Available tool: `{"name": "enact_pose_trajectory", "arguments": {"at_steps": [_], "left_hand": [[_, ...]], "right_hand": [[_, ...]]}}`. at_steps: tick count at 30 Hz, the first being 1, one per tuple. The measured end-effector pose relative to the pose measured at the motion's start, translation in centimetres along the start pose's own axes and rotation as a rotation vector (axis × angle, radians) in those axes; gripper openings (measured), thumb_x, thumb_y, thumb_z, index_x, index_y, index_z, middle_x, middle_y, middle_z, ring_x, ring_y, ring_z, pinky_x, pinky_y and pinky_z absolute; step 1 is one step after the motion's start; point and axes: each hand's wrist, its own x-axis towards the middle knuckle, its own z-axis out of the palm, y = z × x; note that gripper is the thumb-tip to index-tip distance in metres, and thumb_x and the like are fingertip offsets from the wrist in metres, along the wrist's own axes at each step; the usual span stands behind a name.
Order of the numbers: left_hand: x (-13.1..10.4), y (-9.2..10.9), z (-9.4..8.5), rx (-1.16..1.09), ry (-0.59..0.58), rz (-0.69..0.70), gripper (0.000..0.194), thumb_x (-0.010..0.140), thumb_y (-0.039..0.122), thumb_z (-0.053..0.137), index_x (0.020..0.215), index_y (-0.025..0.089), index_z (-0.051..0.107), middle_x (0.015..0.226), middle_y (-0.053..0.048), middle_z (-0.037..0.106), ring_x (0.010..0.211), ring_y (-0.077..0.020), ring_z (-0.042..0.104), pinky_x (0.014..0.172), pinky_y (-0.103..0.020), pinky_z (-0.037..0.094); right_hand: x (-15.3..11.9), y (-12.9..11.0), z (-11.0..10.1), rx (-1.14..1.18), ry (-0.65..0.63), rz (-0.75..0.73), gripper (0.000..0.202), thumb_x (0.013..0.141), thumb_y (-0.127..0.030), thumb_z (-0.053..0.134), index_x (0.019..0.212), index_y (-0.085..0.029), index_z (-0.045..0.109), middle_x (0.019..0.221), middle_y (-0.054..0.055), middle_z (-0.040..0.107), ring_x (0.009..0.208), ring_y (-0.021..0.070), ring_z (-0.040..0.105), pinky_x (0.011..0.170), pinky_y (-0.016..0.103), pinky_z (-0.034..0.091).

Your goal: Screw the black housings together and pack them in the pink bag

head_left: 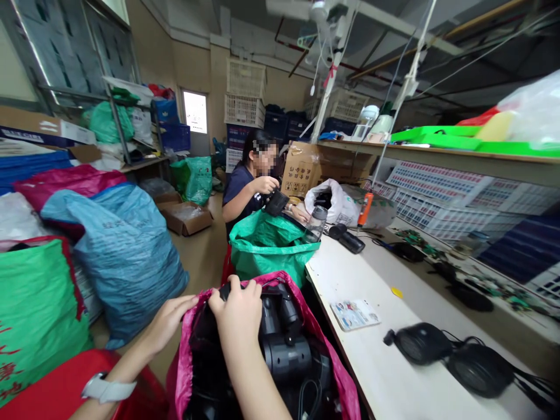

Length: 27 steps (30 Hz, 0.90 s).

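Note:
A pink sack [326, 364] stands open in front of me, filled with several black plastic devices [286, 350]. My right hand [238, 312] reaches into its mouth and is closed around the top of one black device. My left hand [168, 321] grips the sack's left rim; a white watch sits on that wrist. Two round black devices [450, 356] with cords lie on the white workbench [350, 274] to the right.
A seated co-worker [247, 186] ahead holds a black part over a green sack [266, 245]. Large blue [126, 251], green and pink sacks crowd the floor on the left. A small card [354, 314], a bottle and an orange-handled tool lie on the bench.

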Motion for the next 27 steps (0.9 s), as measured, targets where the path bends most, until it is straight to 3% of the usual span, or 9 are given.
{"name": "enact_pose_trajectory", "arguments": {"at_steps": [7, 11, 13, 16, 18, 20, 22, 24, 27], "left_hand": [[-0.8, 0.1, -0.9, 0.036, 0.007, -0.004, 0.044, 0.090, 0.052, 0.048, 0.076, 0.021, 0.076, 0.083, -0.003, 0.078, 0.090, -0.0258, 0.071, 0.081, -0.027, 0.055], [-1.3, 0.7, -1.7, 0.174, -0.051, 0.022, 0.043, 0.092, 0.053, 0.050, 0.072, 0.023, 0.073, 0.077, -0.002, 0.076, 0.082, -0.0248, 0.070, 0.076, -0.026, 0.053], [-1.3, 0.6, -1.9, 0.267, -0.075, 0.033, 0.044, 0.093, 0.054, 0.047, 0.073, 0.023, 0.073, 0.078, -0.003, 0.076, 0.084, -0.0257, 0.071, 0.077, -0.026, 0.053], [-1.2, 0.1, -1.8, 0.307, -0.077, 0.049, 0.047, 0.094, 0.055, 0.045, 0.073, 0.023, 0.071, 0.082, -0.003, 0.077, 0.091, -0.0268, 0.071, 0.080, -0.025, 0.051], [-1.1, -0.4, -1.5, 0.296, -0.080, 0.063, 0.048, 0.095, 0.055, 0.044, 0.071, 0.022, 0.068, 0.080, -0.002, 0.076, 0.092, -0.0264, 0.070, 0.080, -0.025, 0.051], [-1.1, -0.6, -1.4, 0.272, -0.085, 0.077, 0.049, 0.095, 0.056, 0.043, 0.069, 0.022, 0.067, 0.078, -0.002, 0.075, 0.091, -0.0263, 0.070, 0.080, -0.024, 0.050], [-1.1, -0.7, -1.5, 0.261, -0.086, 0.072, 0.050, 0.095, 0.058, 0.043, 0.070, 0.022, 0.069, 0.080, -0.002, 0.076, 0.093, -0.0270, 0.071, 0.081, -0.025, 0.051], [-1.2, -0.8, -1.8, 0.279, -0.073, 0.036, 0.051, 0.095, 0.059, 0.042, 0.075, 0.023, 0.073, 0.088, -0.002, 0.079, 0.098, -0.0283, 0.071, 0.082, -0.025, 0.051], [-1.6, -1.0, -2.5, 0.333, -0.038, -0.050, 0.051, 0.094, 0.060, 0.041, 0.084, 0.026, 0.077, 0.100, -0.001, 0.080, 0.109, -0.0300, 0.070, 0.085, -0.026, 0.051]], "right_hand": [[1.7, -0.3, 2.0, -0.064, -0.101, -0.033, 0.034, 0.095, -0.037, 0.052, 0.107, -0.014, 0.072, 0.100, 0.021, 0.069, 0.105, 0.0404, 0.063, 0.087, 0.056, 0.050], [1.7, 0.9, 2.1, -0.089, -0.061, -0.005, 0.048, 0.095, -0.041, 0.054, 0.126, -0.006, 0.065, 0.126, 0.028, 0.062, 0.120, 0.0455, 0.055, 0.095, 0.062, 0.046], [1.4, 1.1, 0.7, -0.078, -0.055, -0.060, 0.050, 0.096, -0.043, 0.054, 0.131, -0.007, 0.061, 0.133, 0.026, 0.058, 0.124, 0.0452, 0.051, 0.098, 0.063, 0.044], [1.6, 0.2, -3.5, -0.024, -0.014, -0.118, 0.034, 0.103, -0.034, 0.044, 0.115, -0.013, 0.067, 0.120, 0.019, 0.065, 0.116, 0.0378, 0.057, 0.094, 0.055, 0.048], [2.4, -0.9, -6.5, 0.057, 0.118, -0.187, 0.035, 0.105, -0.027, 0.034, 0.112, -0.016, 0.067, 0.111, 0.014, 0.067, 0.107, 0.0302, 0.061, 0.094, 0.047, 0.048], [3.3, -1.6, -7.7, 0.171, 0.235, -0.315, 0.039, 0.107, -0.027, 0.029, 0.125, -0.018, 0.062, 0.121, 0.011, 0.067, 0.115, 0.0251, 0.060, 0.103, 0.042, 0.044], [3.5, -1.5, -6.2, 0.211, 0.150, -0.408, 0.041, 0.107, -0.028, 0.030, 0.140, -0.021, 0.054, 0.138, 0.008, 0.061, 0.134, 0.0216, 0.050, 0.117, 0.042, 0.033], [2.9, -0.6, -2.7, 0.150, -0.135, -0.388, 0.042, 0.107, -0.024, 0.031, 0.142, -0.019, 0.053, 0.145, 0.007, 0.058, 0.142, 0.0198, 0.044, 0.124, 0.044, 0.023], [1.8, 1.0, 1.9, 0.113, -0.262, -0.329, 0.042, 0.104, -0.017, 0.034, 0.141, -0.012, 0.055, 0.135, 0.013, 0.066, 0.133, 0.0223, 0.056, 0.122, 0.051, 0.027]]}}
